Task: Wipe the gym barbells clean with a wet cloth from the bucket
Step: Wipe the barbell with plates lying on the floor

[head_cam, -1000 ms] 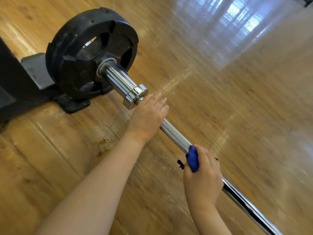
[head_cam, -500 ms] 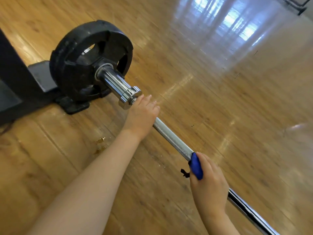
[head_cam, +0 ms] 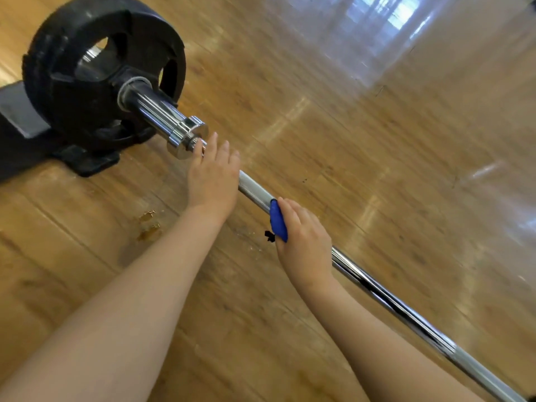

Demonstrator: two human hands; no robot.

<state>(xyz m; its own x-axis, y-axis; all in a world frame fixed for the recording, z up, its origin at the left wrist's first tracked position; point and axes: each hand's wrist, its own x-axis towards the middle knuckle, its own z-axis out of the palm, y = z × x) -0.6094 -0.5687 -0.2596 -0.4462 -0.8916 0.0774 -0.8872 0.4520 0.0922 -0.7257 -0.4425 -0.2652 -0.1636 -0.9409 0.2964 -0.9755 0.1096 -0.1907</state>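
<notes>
So we've got the barbell (head_cam: 385,297) running diagonally across the wooden floor (head_cam: 377,155), its long axis going from the lower right corner up toward the upper left, where the thick chrome sleeve (head_cam: 162,114) pokes through a black weight plate (head_cam: 87,68). The plate sits at the far end, standing on edge against a dark base (head_cam: 26,140) at the left border. The sleeve ends in a shiny collar (head_cam: 188,137), and from there the thinner shaft comes down toward us, first a dull knurled stretch, then smooth bright chrome. Our left hand (head_cam: 213,181) lies over the shaft right below that collar, fingers mostly straight and close together, pointing up the bar, with the fingertips (head_cam: 200,146) just touching the collar; we can't tell whether the thumb wraps underneath. Our right hand (head_cam: 304,242) is a bit further down the same bar, fingers curled over the top of the shaft and clamping a blue cloth (head_cam: 278,220) against it. Only a narrow strip of the cloth shows, peeking out on the plate side of the fist, and a small black bit (head_cam: 269,236) hangs just under it. The 2 hands are near each other with a short piece of knurled bar bare between them. There's also a small brownish stain (head_cam: 149,227) on the floorboards to the left of our left forearm.
</notes>
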